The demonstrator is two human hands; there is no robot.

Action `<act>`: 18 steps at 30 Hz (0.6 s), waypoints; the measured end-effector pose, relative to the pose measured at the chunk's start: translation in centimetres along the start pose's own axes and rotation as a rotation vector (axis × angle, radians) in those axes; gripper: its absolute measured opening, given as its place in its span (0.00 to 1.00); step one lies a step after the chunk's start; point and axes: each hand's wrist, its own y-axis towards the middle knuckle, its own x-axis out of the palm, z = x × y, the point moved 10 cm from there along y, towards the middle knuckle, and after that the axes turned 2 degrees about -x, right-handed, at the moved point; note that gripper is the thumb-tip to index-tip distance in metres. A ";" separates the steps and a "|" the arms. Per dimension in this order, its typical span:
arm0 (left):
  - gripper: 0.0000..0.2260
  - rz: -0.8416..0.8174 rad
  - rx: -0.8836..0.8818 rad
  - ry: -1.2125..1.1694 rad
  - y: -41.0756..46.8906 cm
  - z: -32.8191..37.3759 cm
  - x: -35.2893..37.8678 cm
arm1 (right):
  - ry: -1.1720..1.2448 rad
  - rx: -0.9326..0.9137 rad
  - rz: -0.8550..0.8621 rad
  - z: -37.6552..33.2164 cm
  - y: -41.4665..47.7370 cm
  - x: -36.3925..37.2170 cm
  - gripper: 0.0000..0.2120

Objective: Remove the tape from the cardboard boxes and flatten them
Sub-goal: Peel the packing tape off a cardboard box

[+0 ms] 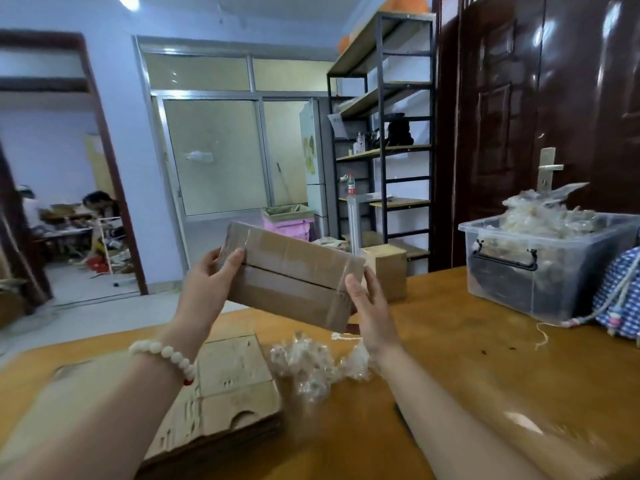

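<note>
Taped box [291,275] held up between both hands: left hand [211,282] grips one end, right hand [363,299] the other. Seam tape intact (glossy). Best: pick a tape corner near right thumb, peel slowly.

a brown box [287,299] is held tilted above the tabletop [467,358] between the left hand [207,282] and right hand [370,306], its flaps sealed by clear tape [277,263] along the seam and over both ends. flattened cardboard [221,386] lies below, beside a crumpled tape wad [311,367]. a second box [389,271] stands behind.
</note>
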 end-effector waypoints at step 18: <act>0.51 -0.041 -0.313 -0.436 -3.1 -13.5 -11.1 | -0.843 -0.435 -0.044 -1.6 -5.9 15.8 0.30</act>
